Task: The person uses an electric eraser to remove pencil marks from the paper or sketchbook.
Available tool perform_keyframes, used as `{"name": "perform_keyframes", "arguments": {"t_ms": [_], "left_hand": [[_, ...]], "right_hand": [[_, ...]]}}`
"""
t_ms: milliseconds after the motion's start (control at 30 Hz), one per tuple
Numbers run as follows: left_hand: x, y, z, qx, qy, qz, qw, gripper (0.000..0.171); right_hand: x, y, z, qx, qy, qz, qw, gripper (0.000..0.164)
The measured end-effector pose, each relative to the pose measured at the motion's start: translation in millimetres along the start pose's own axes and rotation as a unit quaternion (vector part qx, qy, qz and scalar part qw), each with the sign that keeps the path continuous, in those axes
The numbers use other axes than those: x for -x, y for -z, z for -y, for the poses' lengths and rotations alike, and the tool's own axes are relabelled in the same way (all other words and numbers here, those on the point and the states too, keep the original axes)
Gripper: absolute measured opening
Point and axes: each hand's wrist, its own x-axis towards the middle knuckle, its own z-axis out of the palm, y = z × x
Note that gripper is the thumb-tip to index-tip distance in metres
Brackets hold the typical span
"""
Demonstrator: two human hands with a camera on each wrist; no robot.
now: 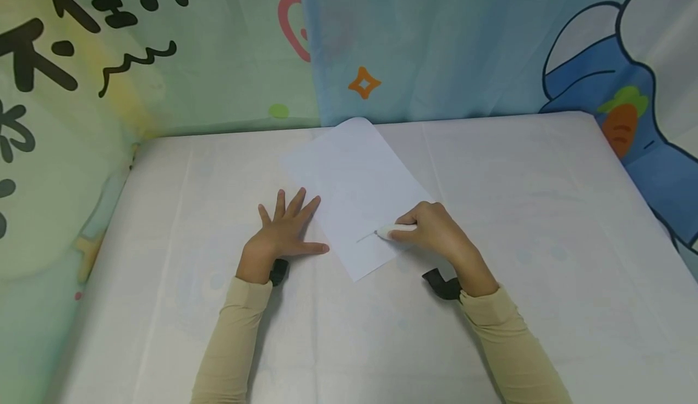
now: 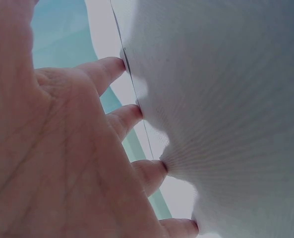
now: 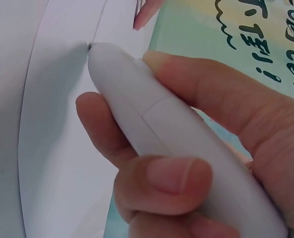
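A white sheet of paper [image 1: 360, 174] lies slanted on the table. My right hand [image 1: 436, 228] grips a thick white pen-shaped tool [image 1: 395, 230], its small dark tip at the paper. From that tip a thin grey line [image 1: 364, 238] runs left toward the sheet's lower left edge. In the right wrist view, thumb and fingers wrap the smooth body of the tool [image 3: 161, 114]; I cannot tell its exact kind. My left hand [image 1: 283, 234] is spread flat beside the paper's left edge, thumb tip close to that edge. Its fingertips press on the white surface in the left wrist view.
A white cloth [image 1: 191, 331] covers the table. Behind it hangs a printed curtain [image 1: 447, 46] with cartoon figures and black lettering, continuing down the left side. Black straps [image 1: 443, 284] show at both wrists, below beige sleeves [image 1: 231, 337].
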Motion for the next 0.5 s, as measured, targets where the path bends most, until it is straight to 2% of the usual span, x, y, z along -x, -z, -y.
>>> {"name": "perform_keyframes", "arguments": {"t_ms": [500], "left_hand": [[1.3,0.5,-0.4,0.001,-0.003,0.002,1.0,0.1]], "right_hand": [[0.1,0.5,0.0,0.001,-0.004,-0.002,1.0,0.03]]}}
